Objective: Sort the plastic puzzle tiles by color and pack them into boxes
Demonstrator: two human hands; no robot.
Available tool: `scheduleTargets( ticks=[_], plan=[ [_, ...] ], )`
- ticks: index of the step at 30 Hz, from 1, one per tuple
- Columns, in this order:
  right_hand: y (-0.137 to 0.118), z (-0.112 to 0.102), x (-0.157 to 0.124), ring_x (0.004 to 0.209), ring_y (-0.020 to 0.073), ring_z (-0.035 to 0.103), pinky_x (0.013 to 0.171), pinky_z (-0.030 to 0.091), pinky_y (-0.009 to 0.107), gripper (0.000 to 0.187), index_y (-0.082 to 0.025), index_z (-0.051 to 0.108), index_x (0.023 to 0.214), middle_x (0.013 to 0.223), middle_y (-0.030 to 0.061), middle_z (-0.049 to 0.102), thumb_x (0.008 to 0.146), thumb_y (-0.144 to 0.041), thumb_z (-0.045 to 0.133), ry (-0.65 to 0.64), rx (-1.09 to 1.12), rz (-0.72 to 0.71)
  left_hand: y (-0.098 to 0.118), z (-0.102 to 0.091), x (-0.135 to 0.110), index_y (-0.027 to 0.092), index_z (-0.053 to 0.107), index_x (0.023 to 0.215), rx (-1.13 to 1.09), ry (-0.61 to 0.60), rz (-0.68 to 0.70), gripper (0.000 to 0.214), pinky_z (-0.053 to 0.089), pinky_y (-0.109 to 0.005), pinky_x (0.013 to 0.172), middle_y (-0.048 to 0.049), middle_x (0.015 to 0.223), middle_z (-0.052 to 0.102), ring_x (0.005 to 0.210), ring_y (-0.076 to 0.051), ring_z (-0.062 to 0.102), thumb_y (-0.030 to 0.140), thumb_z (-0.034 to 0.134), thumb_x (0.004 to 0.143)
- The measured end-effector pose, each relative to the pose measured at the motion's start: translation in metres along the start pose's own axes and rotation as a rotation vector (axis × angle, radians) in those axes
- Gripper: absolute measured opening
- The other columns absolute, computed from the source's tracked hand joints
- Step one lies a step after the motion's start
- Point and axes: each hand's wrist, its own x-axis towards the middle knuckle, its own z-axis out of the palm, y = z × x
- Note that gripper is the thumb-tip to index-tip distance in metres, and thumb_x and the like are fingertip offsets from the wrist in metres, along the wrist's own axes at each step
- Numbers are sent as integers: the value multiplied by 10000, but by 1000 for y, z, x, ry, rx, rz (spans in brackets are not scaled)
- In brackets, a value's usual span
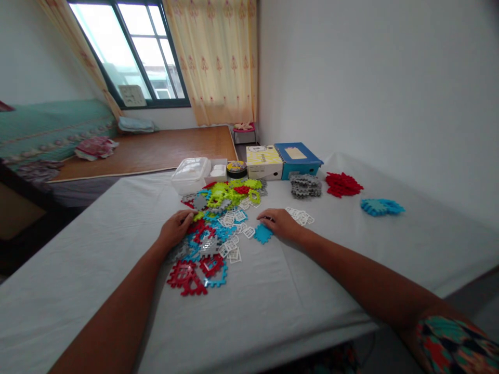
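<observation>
My left hand (176, 228) rests at the left edge of a loose pile of toothed plastic building tiles, its fingers curled in against a green tile (199, 216) and a red tile (201, 228). What those fingertips hold, if anything, is hidden. On the right of the pile, my right hand (280, 222) has its fingers bent together, with a square blue tile (263, 234) at its thumb and fingertips, close to the cloth. Small white window-like frames (248, 232) lie between both hands. More red tiles (183, 275) sit at the near end.
Sorted stacks of grey tiles (305, 186), red tiles (343, 184) and blue tiles (381, 207) stand at the right. Behind the pile are a clear plastic tub (191, 175), a round black tin (236, 169) and a yellow-and-blue box (298, 161). White cloth (249, 322) covers the table.
</observation>
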Motion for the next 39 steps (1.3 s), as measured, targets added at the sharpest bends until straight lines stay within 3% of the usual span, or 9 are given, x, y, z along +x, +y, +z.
scheduleTargets(
  ticks=[5, 9, 12, 16, 21, 25, 29, 33, 39],
  plan=[
    [11, -9, 3, 1010, 201, 595, 932, 431, 359, 267, -159, 686, 1061, 1091, 100, 693, 877, -87, 506, 83, -123, -1, 0, 0, 0, 189, 680, 1054, 7, 7, -5, 528, 451, -356, 984, -75, 1127, 678, 1062, -231, 613, 532, 318, 880],
    [20, -12, 2, 1050, 216, 551, 962, 390, 387, 253, -155, 665, 1114, 1143, 127, 660, 881, -164, 565, -80, -255, -62, 1, 0, 0, 194, 686, 1047, 13, 4, -10, 532, 453, -350, 984, -70, 1123, 681, 1061, -232, 614, 541, 321, 876],
    [18, -13, 0, 1020, 211, 548, 936, 392, 365, 189, -159, 682, 1038, 1063, 117, 667, 873, -210, 604, -176, -292, -75, 1, 0, 1, 191, 688, 1046, 15, 3, -5, 535, 454, -354, 983, -74, 1121, 681, 1058, -235, 617, 540, 320, 875],
    [14, -13, -1, 955, 200, 554, 860, 419, 317, 114, -148, 678, 935, 955, 92, 671, 834, -162, 626, -167, -249, -16, -1, 1, 2, 177, 681, 1062, 20, -3, -6, 541, 452, -357, 986, -84, 1125, 681, 1062, -234, 616, 527, 312, 877],
    [14, -15, -6, 1000, 212, 551, 868, 423, 330, 271, -154, 640, 1116, 1072, 112, 659, 855, -155, 567, -166, -249, -89, -2, 0, 2, 175, 677, 1073, 25, -14, -12, 549, 448, -349, 989, -85, 1140, 676, 1071, -230, 611, 532, 309, 877],
    [13, -19, -8, 1037, 225, 554, 898, 422, 347, 311, -177, 635, 1133, 1093, 106, 649, 822, -194, 629, -213, -231, -132, -3, 0, 1, 192, 672, 1086, 26, -15, -12, 549, 443, -346, 993, -73, 1147, 676, 1078, -225, 605, 542, 304, 880],
    [10, -30, -6, 889, 183, 590, 793, 452, 288, 329, -160, 642, 1062, 993, 83, 639, 737, -154, 695, -190, -161, -57, -3, 1, 1, 187, 673, 1087, 33, -1, -11, 541, 447, -347, 986, -75, 1141, 676, 1070, -228, 610, 538, 318, 880],
    [20, -52, -6, 707, 132, 572, 669, 422, 237, 160, -163, 671, 921, 806, 27, 631, 771, -129, 626, -109, -159, 35, -2, 1, 1, 179, 681, 1072, 29, 2, -7, 544, 458, -347, 973, -76, 1128, 682, 1060, -232, 619, 532, 315, 880],
    [48, -74, -11, 745, 152, 613, 691, 430, 246, 95, -184, 706, 843, 815, 34, 690, 803, -184, 619, -89, -227, 139, 1, -1, 1, 170, 674, 1082, 24, -13, -27, 538, 447, -347, 986, -84, 1141, 677, 1069, -227, 614, 521, 321, 877]
  ],
)
